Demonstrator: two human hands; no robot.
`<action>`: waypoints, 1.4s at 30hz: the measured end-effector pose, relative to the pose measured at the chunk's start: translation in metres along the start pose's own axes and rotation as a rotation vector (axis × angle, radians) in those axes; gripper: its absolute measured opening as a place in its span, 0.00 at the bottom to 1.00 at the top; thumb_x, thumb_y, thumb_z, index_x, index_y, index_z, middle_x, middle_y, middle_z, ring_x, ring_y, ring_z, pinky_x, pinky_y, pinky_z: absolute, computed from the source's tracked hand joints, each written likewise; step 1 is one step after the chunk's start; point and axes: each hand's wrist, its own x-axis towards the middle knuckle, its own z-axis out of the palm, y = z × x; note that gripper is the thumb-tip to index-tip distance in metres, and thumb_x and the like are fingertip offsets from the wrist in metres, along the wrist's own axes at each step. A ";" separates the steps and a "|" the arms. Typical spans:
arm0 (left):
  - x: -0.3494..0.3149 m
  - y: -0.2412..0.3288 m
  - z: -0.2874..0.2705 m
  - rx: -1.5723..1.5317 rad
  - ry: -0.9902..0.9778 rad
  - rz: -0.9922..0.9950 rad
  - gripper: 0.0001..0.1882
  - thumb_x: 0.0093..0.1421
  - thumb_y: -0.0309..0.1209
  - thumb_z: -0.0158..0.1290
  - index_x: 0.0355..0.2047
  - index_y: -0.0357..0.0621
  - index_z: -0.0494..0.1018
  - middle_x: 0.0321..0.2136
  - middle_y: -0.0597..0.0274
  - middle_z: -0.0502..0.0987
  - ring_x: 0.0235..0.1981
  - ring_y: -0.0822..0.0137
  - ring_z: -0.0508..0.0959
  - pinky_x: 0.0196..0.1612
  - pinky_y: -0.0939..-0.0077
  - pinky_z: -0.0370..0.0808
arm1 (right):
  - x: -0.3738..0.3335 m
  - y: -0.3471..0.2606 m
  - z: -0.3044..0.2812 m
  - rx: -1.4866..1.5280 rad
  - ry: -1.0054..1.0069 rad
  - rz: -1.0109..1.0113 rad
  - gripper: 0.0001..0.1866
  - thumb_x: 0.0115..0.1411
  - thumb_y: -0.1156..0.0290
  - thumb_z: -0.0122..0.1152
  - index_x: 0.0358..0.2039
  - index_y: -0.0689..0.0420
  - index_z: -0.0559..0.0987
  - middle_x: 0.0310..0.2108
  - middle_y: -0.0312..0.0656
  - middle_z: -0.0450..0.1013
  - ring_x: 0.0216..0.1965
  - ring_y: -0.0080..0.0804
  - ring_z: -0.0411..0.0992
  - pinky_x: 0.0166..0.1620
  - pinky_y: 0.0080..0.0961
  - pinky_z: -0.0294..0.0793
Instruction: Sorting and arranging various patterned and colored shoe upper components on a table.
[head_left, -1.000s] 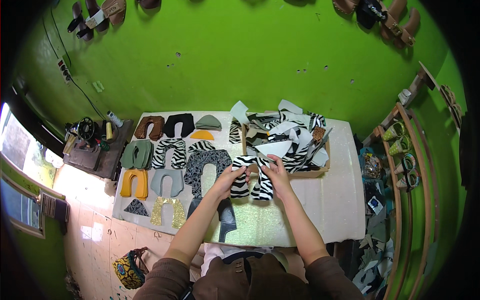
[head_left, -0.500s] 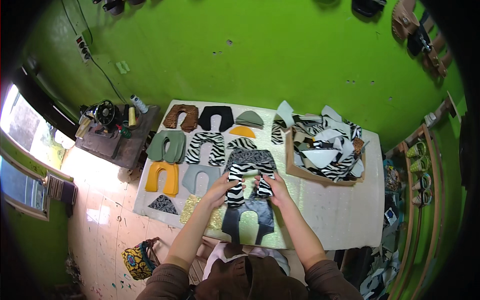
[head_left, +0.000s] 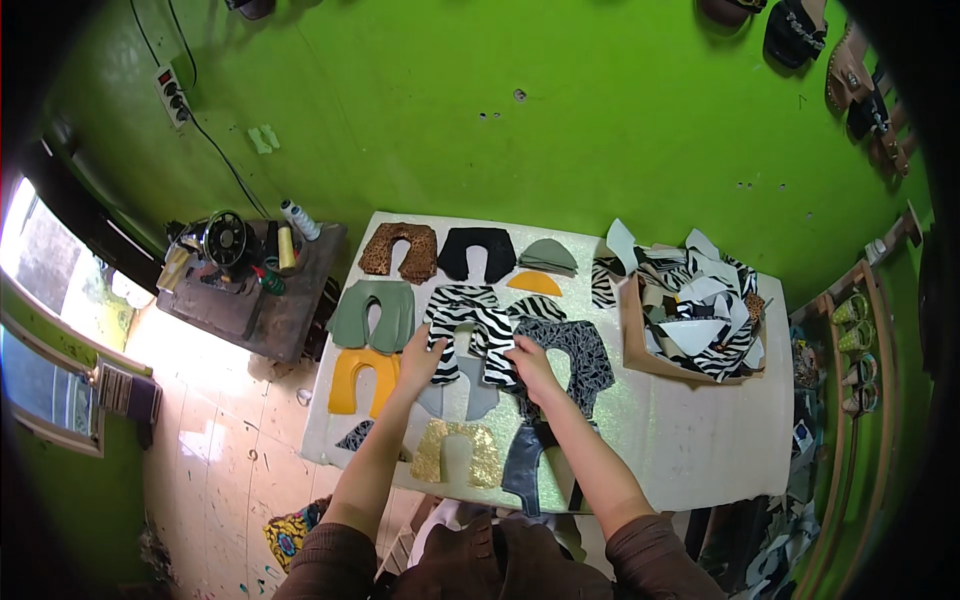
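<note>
A zebra-print U-shaped stack of cut pieces (head_left: 466,298) is held above the middle of the table, curve pointing away from me. My left hand (head_left: 420,362) grips its left leg, and my right hand (head_left: 532,368) grips the right one. Partly covered beneath it is a light grey U-shaped piece (head_left: 483,402). Just right of the stack lies a black-and-grey patterned U-shaped piece (head_left: 596,372). Nearer me are a glittery gold piece (head_left: 430,456) and a dark blue-black one (head_left: 521,470), partly hidden by my right forearm. Green pieces (head_left: 353,318) and yellow pieces (head_left: 345,382) lie left.
Leopard-print pieces (head_left: 376,250), black pieces (head_left: 460,258) and green half-moons (head_left: 547,257) line the table's far side. A cardboard box (head_left: 636,340) of scraps stands right. A sewing machine (head_left: 228,240) sits on a small table at left; a shoe rack (head_left: 868,420) leans at right.
Both hands have carried the zebra-print stack left and away from me, off the black-and-grey and dark pieces to over the light grey one. The view has shifted too.
</note>
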 end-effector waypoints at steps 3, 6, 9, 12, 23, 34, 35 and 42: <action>0.019 0.001 -0.004 0.078 0.072 -0.013 0.16 0.53 0.29 0.51 0.41 0.36 0.67 0.32 0.49 0.75 0.35 0.58 0.74 0.39 0.71 0.69 | 0.018 -0.002 0.013 -0.105 0.066 -0.079 0.18 0.49 0.80 0.51 0.43 0.62 0.69 0.28 0.33 0.67 0.28 0.19 0.64 0.31 0.15 0.64; 0.036 0.004 -0.005 0.170 0.100 -0.019 0.16 0.52 0.30 0.51 0.41 0.37 0.67 0.31 0.43 0.74 0.35 0.48 0.75 0.38 0.63 0.69 | 0.037 0.000 0.022 -0.223 0.115 -0.221 0.21 0.48 0.80 0.51 0.46 0.60 0.66 0.27 0.33 0.64 0.27 0.21 0.63 0.32 0.17 0.64; 0.051 0.012 -0.002 0.176 0.106 -0.043 0.16 0.52 0.29 0.51 0.41 0.37 0.67 0.32 0.42 0.74 0.36 0.47 0.74 0.39 0.63 0.70 | 0.055 0.007 0.024 -0.346 0.196 -0.256 0.21 0.48 0.79 0.52 0.46 0.59 0.66 0.28 0.35 0.64 0.28 0.22 0.64 0.33 0.17 0.64; 0.058 0.005 -0.001 0.211 0.136 -0.051 0.16 0.51 0.29 0.51 0.41 0.36 0.68 0.33 0.42 0.74 0.37 0.48 0.74 0.39 0.63 0.70 | 0.062 0.009 0.029 -0.461 0.241 -0.270 0.21 0.48 0.78 0.52 0.46 0.58 0.67 0.28 0.38 0.64 0.28 0.25 0.64 0.34 0.20 0.65; 0.061 0.003 0.000 0.283 0.205 -0.020 0.17 0.51 0.28 0.49 0.42 0.34 0.68 0.38 0.42 0.72 0.40 0.48 0.72 0.43 0.64 0.69 | 0.051 0.007 0.033 -0.749 0.201 -0.440 0.19 0.47 0.75 0.53 0.43 0.60 0.70 0.41 0.50 0.65 0.44 0.45 0.63 0.49 0.32 0.63; 0.035 0.004 0.012 0.651 0.140 0.256 0.17 0.51 0.28 0.45 0.43 0.39 0.69 0.44 0.54 0.70 0.45 0.57 0.69 0.46 0.66 0.66 | 0.033 0.006 0.038 -1.349 0.172 -0.783 0.20 0.43 0.73 0.55 0.41 0.58 0.72 0.45 0.47 0.63 0.48 0.43 0.62 0.47 0.36 0.63; 0.032 0.001 0.014 0.652 0.141 0.257 0.17 0.51 0.28 0.45 0.43 0.39 0.69 0.44 0.54 0.70 0.45 0.57 0.69 0.46 0.66 0.66 | 0.033 0.008 0.037 -1.348 0.172 -0.784 0.20 0.43 0.73 0.55 0.41 0.58 0.72 0.45 0.47 0.63 0.48 0.43 0.62 0.47 0.36 0.63; 0.025 0.002 0.018 0.610 0.039 0.198 0.19 0.49 0.28 0.44 0.43 0.35 0.69 0.48 0.50 0.68 0.45 0.54 0.71 0.46 0.67 0.69 | 0.032 0.013 0.023 -1.403 0.131 -0.853 0.15 0.51 0.72 0.47 0.41 0.57 0.71 0.45 0.42 0.65 0.48 0.38 0.63 0.49 0.37 0.61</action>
